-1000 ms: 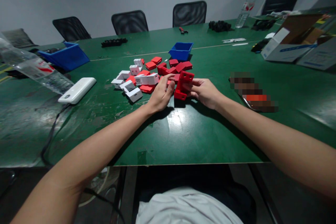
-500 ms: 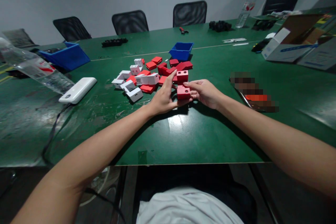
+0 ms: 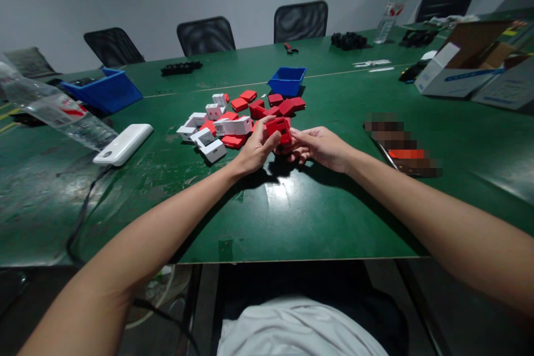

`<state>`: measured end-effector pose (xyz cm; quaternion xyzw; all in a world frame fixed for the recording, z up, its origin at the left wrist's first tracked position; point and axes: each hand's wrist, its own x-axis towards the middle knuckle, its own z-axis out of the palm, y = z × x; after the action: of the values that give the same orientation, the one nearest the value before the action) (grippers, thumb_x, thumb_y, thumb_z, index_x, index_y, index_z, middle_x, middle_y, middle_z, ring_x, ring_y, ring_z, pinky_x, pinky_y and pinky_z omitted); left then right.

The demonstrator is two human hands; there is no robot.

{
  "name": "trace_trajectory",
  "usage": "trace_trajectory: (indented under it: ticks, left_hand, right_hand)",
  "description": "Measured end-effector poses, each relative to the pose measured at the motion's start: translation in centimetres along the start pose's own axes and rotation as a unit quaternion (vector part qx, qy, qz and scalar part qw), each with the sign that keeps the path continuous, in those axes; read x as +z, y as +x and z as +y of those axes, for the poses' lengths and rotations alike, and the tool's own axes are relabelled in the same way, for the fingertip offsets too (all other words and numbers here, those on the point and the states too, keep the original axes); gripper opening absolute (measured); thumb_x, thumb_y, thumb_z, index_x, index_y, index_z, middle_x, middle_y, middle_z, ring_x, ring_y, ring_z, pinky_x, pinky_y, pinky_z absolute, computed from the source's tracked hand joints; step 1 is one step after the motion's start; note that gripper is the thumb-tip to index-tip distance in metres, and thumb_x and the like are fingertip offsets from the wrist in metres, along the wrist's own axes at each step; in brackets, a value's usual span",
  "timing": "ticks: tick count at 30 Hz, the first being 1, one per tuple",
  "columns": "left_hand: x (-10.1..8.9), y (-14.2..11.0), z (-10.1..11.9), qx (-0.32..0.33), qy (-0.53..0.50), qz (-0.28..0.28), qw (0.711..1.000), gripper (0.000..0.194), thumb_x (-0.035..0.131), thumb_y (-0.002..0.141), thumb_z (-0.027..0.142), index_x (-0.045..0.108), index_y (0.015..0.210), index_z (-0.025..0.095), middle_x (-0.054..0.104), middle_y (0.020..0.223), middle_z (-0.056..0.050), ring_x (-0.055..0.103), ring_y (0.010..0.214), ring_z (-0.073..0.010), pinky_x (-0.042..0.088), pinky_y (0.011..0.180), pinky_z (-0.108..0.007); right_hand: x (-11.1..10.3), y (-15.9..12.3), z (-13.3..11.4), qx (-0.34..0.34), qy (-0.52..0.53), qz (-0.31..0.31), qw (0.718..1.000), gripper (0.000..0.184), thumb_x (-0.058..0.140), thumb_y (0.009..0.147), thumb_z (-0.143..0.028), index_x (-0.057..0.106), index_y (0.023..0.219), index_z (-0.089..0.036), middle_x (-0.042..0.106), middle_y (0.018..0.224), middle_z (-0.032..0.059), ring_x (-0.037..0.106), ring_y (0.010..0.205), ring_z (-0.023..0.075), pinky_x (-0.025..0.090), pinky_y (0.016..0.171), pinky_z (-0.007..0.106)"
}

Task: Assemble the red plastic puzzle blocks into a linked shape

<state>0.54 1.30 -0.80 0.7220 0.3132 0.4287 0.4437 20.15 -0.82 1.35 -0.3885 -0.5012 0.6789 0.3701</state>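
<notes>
Above the green table, both my hands hold a red plastic bracket (image 3: 280,127) with openings in its face. My left hand (image 3: 258,150) grips it from the left, thumb across the front. My right hand (image 3: 319,147) pinches its right side, and the fingers partly hide its lower part. Just beyond and to the left lies a pile of loose parts: red plastic pieces (image 3: 234,141) and white brackets (image 3: 213,151). Several more red pieces (image 3: 292,105) lie right behind the held one.
A small blue bin (image 3: 287,82) stands behind the pile, a larger blue bin (image 3: 104,91) at left. Near the left are a white power bank (image 3: 124,144) with a cable and a tilted water bottle (image 3: 62,108). A partly blurred phone (image 3: 400,150) and a cardboard box (image 3: 454,75) are at right.
The red bracket has been turned in my hands, so a face with openings now shows instead of two blocks with holes. My left thumb has moved onto its front.
</notes>
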Motion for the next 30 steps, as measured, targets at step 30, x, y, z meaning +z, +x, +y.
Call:
trace_trajectory:
  ticks: [30]
  left_hand:
    - [-0.4,-0.2,-0.7,0.041,-0.002,-0.075,0.996,0.102,0.093,0.058,0.024,0.028,0.137,0.023,0.057,0.136,-0.019,0.061,0.127,-0.0317,0.048,0.108,-0.053]
  right_hand:
    - [0.1,-0.2,0.1,-0.158,-0.166,0.099,0.968,0.044,0.091,0.057,-0.05,0.062,0.064,-0.017,0.064,0.058,0.0005,0.053,0.05,0.0101,0.043,0.049,0.026]
